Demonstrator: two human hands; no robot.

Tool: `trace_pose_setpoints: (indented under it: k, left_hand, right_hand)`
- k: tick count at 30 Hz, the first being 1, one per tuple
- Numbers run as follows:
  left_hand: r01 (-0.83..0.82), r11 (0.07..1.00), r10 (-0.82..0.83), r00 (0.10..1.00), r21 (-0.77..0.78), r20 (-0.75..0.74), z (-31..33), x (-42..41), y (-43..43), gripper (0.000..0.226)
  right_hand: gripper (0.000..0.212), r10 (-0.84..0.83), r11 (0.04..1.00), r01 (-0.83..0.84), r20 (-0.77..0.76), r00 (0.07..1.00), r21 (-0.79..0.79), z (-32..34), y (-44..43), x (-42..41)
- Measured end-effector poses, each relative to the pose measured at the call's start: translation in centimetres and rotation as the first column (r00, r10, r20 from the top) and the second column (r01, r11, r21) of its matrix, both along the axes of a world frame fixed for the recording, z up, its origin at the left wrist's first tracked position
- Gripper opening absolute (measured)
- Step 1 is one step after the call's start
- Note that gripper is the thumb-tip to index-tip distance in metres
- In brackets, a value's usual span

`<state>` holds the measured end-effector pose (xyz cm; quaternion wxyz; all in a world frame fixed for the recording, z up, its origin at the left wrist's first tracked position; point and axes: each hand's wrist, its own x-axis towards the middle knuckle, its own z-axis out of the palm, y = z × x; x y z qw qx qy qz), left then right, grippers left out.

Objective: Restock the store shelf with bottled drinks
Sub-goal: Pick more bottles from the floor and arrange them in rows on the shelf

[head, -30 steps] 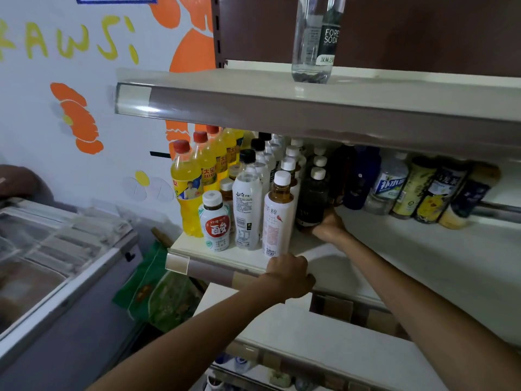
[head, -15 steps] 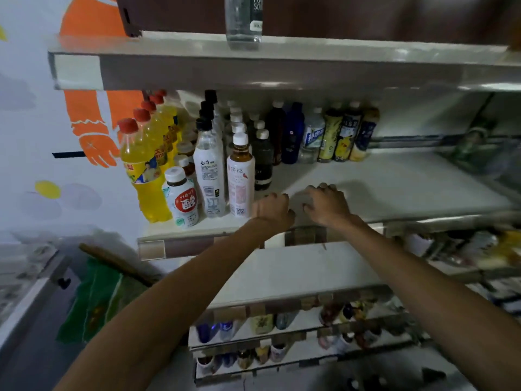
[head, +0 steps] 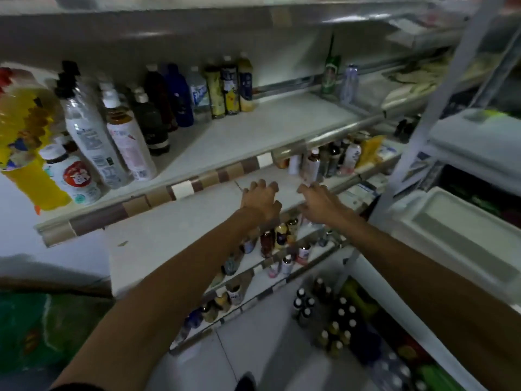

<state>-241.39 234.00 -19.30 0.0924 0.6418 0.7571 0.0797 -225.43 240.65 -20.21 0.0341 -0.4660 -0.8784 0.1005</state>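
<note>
The shelf [head: 253,131] holds bottled drinks along its left side and back: yellow soda bottles [head: 25,131], a clear bottle with a black cap [head: 87,131], a tea bottle [head: 129,148], a dark bottle [head: 152,125] and a back row [head: 225,88]. My left hand [head: 260,201] and my right hand [head: 318,201] reach side by side over the front of the bare shelf below [head: 174,230]. Both hold nothing, with fingers loosely bent. Several dark bottles [head: 335,320] stand on the floor at the lower right.
Lower shelves [head: 270,249] carry small bottles. A white lidded box [head: 451,235] sits on a rack at right, behind a metal upright [head: 423,122]. A green bottle [head: 331,69] stands at the shelf's far back. A green bag [head: 42,328] lies at lower left.
My right hand has left the dark bottle on the shelf. Both hands have dropped from that shelf's front edge to the shelf below, and the view has swung right and down.
</note>
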Motion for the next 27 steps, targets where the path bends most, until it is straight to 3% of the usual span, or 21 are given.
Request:
trace_pose_setpoints:
  k: [4,9,14,17,21,23,27]
  left_hand:
    - [0.086,0.995,-0.086,0.996,-0.056,0.005,-2.4,6.0,-0.2,0.046]
    - [0.247,0.96,-0.239,0.968,-0.134,0.077,-5.5,10.6,0.8,0.056]
    - [0.318,0.919,-0.305,0.948,-0.233,0.09,-9.5,13.3,2.9,0.053]
    - [0.362,0.887,-0.336,0.932,-0.286,0.139,-12.5,13.5,4.4,0.066]
    - [0.365,0.838,-0.332,0.931,-0.405,0.151,-19.1,12.5,7.3,0.047]
    - [0.367,0.828,-0.345,0.93,-0.424,0.131,-19.4,12.2,7.3,0.041]
    - [0.378,0.798,-0.35,0.925,-0.47,0.149,-22.0,12.4,9.2,0.041]
  right_hand:
    - [0.048,-0.082,0.993,0.079,-0.032,0.996,-0.087,-2.1,-1.9,7.0]
    - [0.048,-0.212,0.964,0.218,0.055,0.976,-0.154,-5.3,-3.4,13.2]
    - [0.057,-0.298,0.922,0.324,0.147,0.943,-0.213,-8.7,-4.1,16.6]
    - [0.056,-0.333,0.889,0.376,0.195,0.922,-0.259,-11.1,-3.6,17.2]
    - [0.058,-0.355,0.852,0.41,0.217,0.909,-0.325,-14.5,-2.5,17.0]
    - [0.058,-0.35,0.841,0.41,0.222,0.91,-0.353,-16.4,-1.6,17.1]
    - [0.047,-0.358,0.824,0.416,0.217,0.908,-0.384,-20.1,0.5,17.5]
